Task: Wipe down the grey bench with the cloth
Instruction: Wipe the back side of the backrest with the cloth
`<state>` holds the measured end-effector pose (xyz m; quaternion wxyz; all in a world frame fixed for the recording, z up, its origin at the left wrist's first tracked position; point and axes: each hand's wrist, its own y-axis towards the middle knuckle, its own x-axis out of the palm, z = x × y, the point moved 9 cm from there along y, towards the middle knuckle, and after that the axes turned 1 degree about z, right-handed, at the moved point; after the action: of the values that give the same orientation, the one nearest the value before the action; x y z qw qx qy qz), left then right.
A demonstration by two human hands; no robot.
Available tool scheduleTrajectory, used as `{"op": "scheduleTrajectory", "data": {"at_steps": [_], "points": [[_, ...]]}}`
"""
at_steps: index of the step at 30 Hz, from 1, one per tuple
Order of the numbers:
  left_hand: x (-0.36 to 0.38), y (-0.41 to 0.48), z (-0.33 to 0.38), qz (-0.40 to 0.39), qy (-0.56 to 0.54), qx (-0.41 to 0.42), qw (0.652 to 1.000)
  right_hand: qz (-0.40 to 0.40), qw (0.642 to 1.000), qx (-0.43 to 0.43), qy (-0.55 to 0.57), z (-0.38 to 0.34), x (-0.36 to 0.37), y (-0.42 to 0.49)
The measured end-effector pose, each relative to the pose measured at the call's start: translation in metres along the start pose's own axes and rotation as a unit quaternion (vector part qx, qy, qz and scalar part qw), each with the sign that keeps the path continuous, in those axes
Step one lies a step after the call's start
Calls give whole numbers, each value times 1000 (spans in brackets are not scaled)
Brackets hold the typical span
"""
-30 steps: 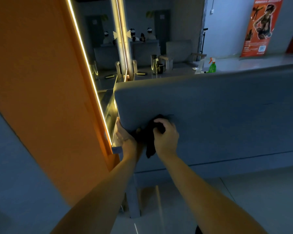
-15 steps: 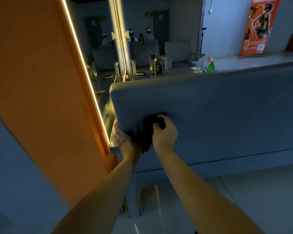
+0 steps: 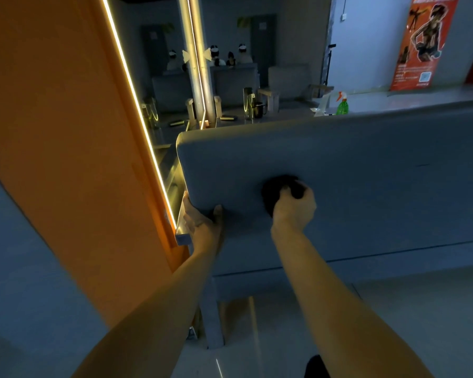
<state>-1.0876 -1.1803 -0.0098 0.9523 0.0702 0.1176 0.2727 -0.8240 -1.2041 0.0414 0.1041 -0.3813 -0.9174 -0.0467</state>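
Grey bench in dim room; right grip clenched round black cloth against it; left grip clasping its edge.

Single view, head-worn, wide-angle. Looks forward and down along the person's own forearms, which enter from the bottom edge. Close range: grey bench fills centre and right; left hand gripping its end edge and right hand gripping the cloth sit mid-frame. Orange wall crowds the left, leaning in the frame. Floor shows lower right; far room and poster along the top.
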Motion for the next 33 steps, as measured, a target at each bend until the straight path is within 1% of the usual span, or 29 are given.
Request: {"op": "scheduleTrajectory", "data": {"at_steps": [1,2,4,5,7,9,10,11,12,14,15,17,19,21,22,24,26,27,28,30,31,33], "points": [[3,3,-12,-16,5,-43,999,-20,1000,0,-5,4,14,-11],[9,2,-22,-52,21,-85,995,-39,999,1,-5,8,28,-23],[16,-3,-28,-110,78,-127,983,-67,998,7,1,12,45,-38],[15,-3,-27,-102,88,-126,983,-85,996,5,-1,13,50,-39],[11,0,-14,-60,71,-65,994,-144,989,-16,-39,12,54,-37],[2,2,-4,2,10,-5,1000,-191,976,-54,-94,5,46,-34],[-2,-5,5,11,5,17,1000,-186,975,-72,-103,0,36,-30],[-2,-9,9,12,6,38,999,-155,979,-85,-98,-7,21,-23],[-4,-12,13,16,12,49,999,-108,987,-90,-82,-14,6,-13],[-8,-10,18,26,8,66,997,-37,996,-77,-36,-22,-15,3],[-8,-7,14,26,3,65,998,-28,997,-69,-17,-23,-16,6],[-3,-5,4,22,14,41,999,-37,997,-66,-25,-21,-3,-1],[4,4,-13,-7,58,-14,998,-67,993,-71,-59,-12,23,-25],[12,6,-36,-53,106,-95,988,-106,991,-59,-51,-1,43,-44],[14,9,-43,-53,79,-122,988,-120,991,-54,-38,3,48,-47],[13,5,-41,-45,62,-126,989,-154,985,-58,-46,8,49,-44],[2,2,-20,14,33,-34,999,-181,975,-96,-81,5,41,-37],[-1,-3,-10,25,29,6,999,-163,976,-119,-83,-1,29,-30],[-4,-11,6,27,35,34,998,-121,980,-138,-74,-9,14,-20],[-3,-10,13,28,21,56,998,-29,989,-142,-30,-21,-12,0],[-3,-10,13,26,16,54,998,-8,990,-140,-8,-23,-14,6],[-2,-7,5,19,8,40,999,-17,986,-168,-2,-26,-2,5]]}}
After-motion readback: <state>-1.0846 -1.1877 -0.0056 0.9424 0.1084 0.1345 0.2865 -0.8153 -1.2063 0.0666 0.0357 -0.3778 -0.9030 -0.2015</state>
